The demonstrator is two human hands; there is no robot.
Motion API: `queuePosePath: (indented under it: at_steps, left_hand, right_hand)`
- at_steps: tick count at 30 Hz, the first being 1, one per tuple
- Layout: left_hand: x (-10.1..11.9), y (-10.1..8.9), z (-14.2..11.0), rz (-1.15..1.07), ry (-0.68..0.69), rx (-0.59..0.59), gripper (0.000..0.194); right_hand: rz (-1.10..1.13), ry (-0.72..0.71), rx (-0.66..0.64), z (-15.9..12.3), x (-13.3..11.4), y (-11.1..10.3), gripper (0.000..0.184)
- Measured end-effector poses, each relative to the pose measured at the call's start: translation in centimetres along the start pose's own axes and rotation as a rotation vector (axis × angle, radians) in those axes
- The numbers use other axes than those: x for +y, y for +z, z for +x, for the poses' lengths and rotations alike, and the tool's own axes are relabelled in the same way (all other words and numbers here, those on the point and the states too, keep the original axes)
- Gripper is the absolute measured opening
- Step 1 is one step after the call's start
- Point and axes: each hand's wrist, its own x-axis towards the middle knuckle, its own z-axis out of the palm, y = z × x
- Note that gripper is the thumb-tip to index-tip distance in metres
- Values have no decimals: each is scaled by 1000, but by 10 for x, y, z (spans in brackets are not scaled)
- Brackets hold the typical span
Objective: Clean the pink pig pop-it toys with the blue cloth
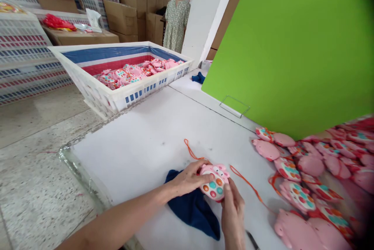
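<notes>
Between my two hands is a pink animal-shaped toy (215,183) with a white face plate and several round orange, teal and red buttons. My left hand (194,178) grips its left side, the thumb lying over the front. On the lower right edge, my right hand (233,205) closes with its thumb near the buttons. An orange cord loop (189,148) sticks out behind the toy onto the white table. Under the hands lies a dark blue cloth (195,213). A second orange cord (245,179) runs rightward to the pile of similar pink toys (298,195).
A white plastic crate (117,96) lined with striped sheeting holds many pink toys beyond the table's left edge (87,176). A large green board (286,47) stands at right behind a wire frame (233,105). A dark thin tool (251,240) lies near my right wrist. A person (177,23) stands behind.
</notes>
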Motion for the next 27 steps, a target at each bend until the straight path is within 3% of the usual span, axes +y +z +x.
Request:
queuePosePath:
  at_steps: [4,8,10,15,19,24,27]
  left_hand:
    - [4,-1,-4,222,-4,14,38]
    - [2,0,-6,319,-68,37,77]
    - [0,1,-6,337,-74,31,88]
    - [-4,1,-4,306,-51,21,76]
    - [-5,-3,-2,185,-68,12,78]
    - [-11,-4,3,27,-49,16,40]
    - [-12,-3,4,-43,-20,-1,30]
  right_hand:
    - [-85,63,8,-4,-20,3,40]
    - [-67,56,29,-5,-23,5,39]
    - [-71,57,33,-4,-19,4,40]
    - [87,112,31,1,-2,2,48]
    - [133,135,55,4,10,1,55]
    - [218,172,49,4,9,0,57]
    - [245,197,24,1,2,0,56]
